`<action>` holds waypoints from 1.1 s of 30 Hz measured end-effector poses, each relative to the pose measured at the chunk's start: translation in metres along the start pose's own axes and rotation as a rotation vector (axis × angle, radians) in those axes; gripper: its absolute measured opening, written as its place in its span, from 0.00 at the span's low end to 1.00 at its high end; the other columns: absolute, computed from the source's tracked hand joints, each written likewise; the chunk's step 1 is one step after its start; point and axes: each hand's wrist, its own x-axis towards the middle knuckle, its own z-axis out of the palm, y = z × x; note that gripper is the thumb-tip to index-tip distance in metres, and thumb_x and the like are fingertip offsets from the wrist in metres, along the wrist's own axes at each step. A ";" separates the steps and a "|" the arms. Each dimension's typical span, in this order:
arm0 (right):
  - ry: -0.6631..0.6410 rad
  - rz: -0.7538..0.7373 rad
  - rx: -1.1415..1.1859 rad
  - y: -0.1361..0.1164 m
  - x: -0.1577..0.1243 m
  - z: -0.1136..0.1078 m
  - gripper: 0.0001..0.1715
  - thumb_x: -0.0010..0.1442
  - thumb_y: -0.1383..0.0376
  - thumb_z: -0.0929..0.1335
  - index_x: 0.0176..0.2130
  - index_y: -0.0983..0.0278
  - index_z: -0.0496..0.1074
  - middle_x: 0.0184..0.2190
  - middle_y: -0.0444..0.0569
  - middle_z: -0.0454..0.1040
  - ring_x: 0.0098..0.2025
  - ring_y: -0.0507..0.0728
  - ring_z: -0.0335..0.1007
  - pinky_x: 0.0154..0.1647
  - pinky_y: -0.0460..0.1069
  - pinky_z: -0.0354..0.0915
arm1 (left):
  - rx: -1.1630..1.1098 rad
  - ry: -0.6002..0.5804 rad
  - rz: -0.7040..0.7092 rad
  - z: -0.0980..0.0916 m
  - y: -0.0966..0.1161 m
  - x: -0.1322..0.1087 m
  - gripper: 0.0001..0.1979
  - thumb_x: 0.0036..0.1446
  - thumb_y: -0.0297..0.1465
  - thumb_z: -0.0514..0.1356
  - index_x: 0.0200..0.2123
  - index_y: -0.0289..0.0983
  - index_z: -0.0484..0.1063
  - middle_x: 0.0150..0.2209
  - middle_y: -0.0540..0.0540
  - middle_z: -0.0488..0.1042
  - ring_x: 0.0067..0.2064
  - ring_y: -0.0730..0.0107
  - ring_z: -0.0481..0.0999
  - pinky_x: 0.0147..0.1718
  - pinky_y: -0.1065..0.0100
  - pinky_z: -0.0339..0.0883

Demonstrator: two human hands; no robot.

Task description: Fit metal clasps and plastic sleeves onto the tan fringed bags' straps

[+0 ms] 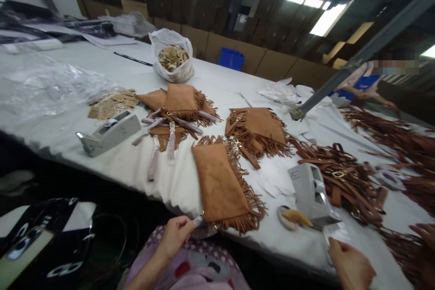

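Observation:
A brown suede fringed pouch (220,186) lies at the table's front edge, its fringe to the right. My left hand (176,234) is closed in a pinch on the pouch's wrist strap (197,221), which looks wrapped in pale film near the lower left corner. On the right stands a grey tape dispenser (311,195). My right hand (351,263) is closed at its front end, fingers pinching clear tape (338,232). Beside the dispenser sits a small round dish (287,217) with a yellowish piece on it.
Fringed pouches lie stacked (181,99) with wrapped straps, and more (265,127) sit to their right. Brown straps (343,176) heap at right. A second dispenser (108,133), tags (113,104) and a white bag (171,56) stand left. Another person's hand (424,235) shows at the right edge.

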 end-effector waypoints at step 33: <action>-1.093 -0.211 0.921 -0.211 -0.277 0.040 0.26 0.48 0.46 0.69 0.20 0.65 0.67 0.11 0.41 0.64 0.14 0.48 0.55 0.15 0.44 0.49 | 0.444 -0.021 0.262 0.000 0.016 -0.034 0.12 0.61 0.32 0.50 0.28 0.40 0.70 0.29 0.52 0.76 0.33 0.72 0.74 0.32 0.73 0.57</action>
